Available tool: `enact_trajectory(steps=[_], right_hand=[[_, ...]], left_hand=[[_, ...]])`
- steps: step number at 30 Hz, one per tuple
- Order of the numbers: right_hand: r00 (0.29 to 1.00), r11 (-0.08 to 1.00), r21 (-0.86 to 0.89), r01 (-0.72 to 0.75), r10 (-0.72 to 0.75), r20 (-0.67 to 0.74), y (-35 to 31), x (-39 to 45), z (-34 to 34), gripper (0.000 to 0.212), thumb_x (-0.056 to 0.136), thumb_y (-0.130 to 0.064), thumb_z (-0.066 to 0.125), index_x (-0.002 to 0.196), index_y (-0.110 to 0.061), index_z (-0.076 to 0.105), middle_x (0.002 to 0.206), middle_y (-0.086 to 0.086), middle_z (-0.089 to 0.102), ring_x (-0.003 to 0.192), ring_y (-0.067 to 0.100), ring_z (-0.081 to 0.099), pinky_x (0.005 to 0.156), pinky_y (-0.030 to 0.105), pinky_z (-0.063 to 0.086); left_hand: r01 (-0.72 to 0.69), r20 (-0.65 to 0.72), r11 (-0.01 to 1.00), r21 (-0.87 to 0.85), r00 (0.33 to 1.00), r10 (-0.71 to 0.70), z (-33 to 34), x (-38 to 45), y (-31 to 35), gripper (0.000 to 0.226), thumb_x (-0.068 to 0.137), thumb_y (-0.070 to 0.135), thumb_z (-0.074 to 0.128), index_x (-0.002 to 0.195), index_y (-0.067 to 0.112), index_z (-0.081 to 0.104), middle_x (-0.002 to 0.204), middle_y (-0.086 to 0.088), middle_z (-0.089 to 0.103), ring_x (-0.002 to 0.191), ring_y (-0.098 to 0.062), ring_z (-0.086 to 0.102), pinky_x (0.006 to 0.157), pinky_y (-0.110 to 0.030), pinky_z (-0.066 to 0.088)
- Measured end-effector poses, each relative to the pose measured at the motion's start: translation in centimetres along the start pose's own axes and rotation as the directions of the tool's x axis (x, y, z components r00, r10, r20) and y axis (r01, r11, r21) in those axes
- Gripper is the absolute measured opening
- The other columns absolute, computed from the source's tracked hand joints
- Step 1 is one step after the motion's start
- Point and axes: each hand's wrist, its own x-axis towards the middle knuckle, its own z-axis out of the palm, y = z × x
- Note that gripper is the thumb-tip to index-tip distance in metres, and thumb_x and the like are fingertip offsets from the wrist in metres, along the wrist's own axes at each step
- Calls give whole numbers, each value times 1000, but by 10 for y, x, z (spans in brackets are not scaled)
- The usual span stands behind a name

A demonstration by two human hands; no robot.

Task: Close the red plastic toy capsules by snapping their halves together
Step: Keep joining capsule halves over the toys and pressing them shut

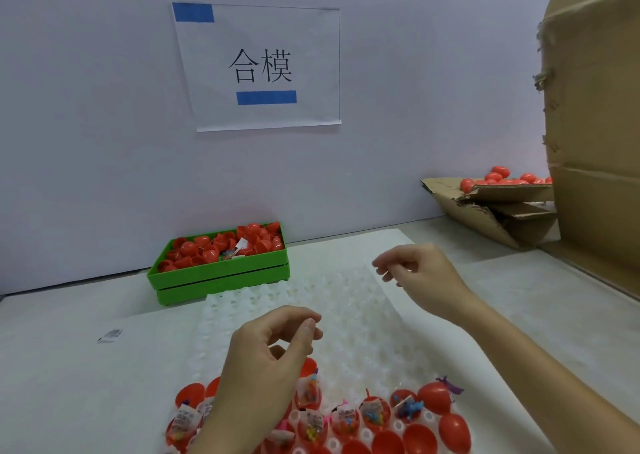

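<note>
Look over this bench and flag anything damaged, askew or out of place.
The cardboard box at the back right is torn and crumpled, its flaps sagging under red capsules. The wall sign hangs slightly crooked. In the tray, a purple toy sticks out beside a closed capsule.

The left hand (273, 353) was held up in the lower middle of the view, back turned toward the camera, forearm rising from the bottom edge. Its fingers were loosely curled, thumb and forefinger tips brought close together, and nothing was seen gripped between them. The right hand (420, 273) was raised farther forward and to the right, well apart from the left, its bare forearm stretched in from the lower right corner. The wrist was bent slightly downward, the fingers relaxed and pointed left (tips a little blurred), and nothing was held there either. No contact between the two hands was seen.
</note>
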Motion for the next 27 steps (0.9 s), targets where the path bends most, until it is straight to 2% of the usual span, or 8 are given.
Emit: enact_trajectory(steps=[8, 13, 16, 18, 20, 22, 24, 27], right_hand=[[992, 982, -147, 119, -110, 67, -8, -14, 5, 39, 92, 1, 51, 84, -29, 75, 75, -12, 72, 73, 2, 67, 68, 13, 53], [984, 973, -182, 140, -118, 130, -11, -16, 6, 39, 94, -2, 50, 86, -31, 75, 77, -13, 71, 75, 0, 66, 67, 13, 53], [978, 968, -197, 156, -124, 166, -13, -18, 9, 39, 94, -3, 50, 85, -33, 74, 76, -12, 71, 75, 1, 65, 69, 17, 54], [973, 965, -197, 172, -135, 188, -15, -20, 10, 41, 94, -3, 51, 83, -35, 73, 74, -12, 70, 74, 1, 65, 68, 18, 54], [965, 959, -210, 191, -144, 220, -18, -22, 12, 41, 95, -4, 51, 83, -37, 73, 74, -14, 70, 75, 0, 65, 67, 19, 54], [952, 952, -225, 207, -143, 270, -21, -24, 15, 40, 95, -5, 52, 85, -38, 73, 75, -15, 70, 77, -1, 65, 66, 17, 54], [932, 950, -224, 216, -133, 336, -24, -28, 18, 38, 94, -6, 55, 87, -39, 73, 74, -17, 70, 78, -3, 65, 64, 14, 51], [902, 943, -222, 248, -141, 407, -32, -33, 22, 33, 93, -10, 57, 91, -39, 74, 77, -19, 70, 80, -2, 65, 68, 13, 51]], left_hand=[[-28, -33, 999, 31, 999, 29, -10, 4, -4, 23, 93, 13, 63, 82, 31, 74, 76, 12, 73, 73, -9, 69, 62, -22, 56], [-57, -57, 996, 65, 997, 61, -17, 6, -2, 23, 93, 13, 63, 85, 31, 74, 76, 15, 73, 76, -6, 69, 64, -27, 58], [-62, -101, 988, 140, 992, 77, -33, 11, -7, 22, 92, 14, 64, 86, 33, 73, 77, 19, 72, 79, -2, 68, 66, -22, 57], [-62, -107, 962, 264, 990, 93, -47, 15, -15, 18, 91, 16, 65, 87, 31, 73, 76, 20, 71, 83, 4, 65, 67, -13, 52], [-53, -76, 899, 435, 993, 94, -59, 17, -25, 16, 92, 17, 64, 91, 30, 72, 80, 23, 67, 85, 7, 61, 66, -7, 46], [-33, -44, 853, 521, 997, 65, -66, 19, -34, 15, 94, 18, 63, 93, 28, 73, 84, 23, 64, 83, 6, 60, 70, -8, 46], [-11, -1, 849, 528, 1000, 14, -67, 20, -40, 14, 95, 21, 61, 95, 28, 73, 86, 22, 65, 81, 8, 60, 72, -11, 50], [-31, 78, 858, 513, 997, -10, -60, 18, -40, 14, 96, 27, 59, 97, 31, 72, 87, 25, 64, 84, 14, 57, 69, -4, 46]])
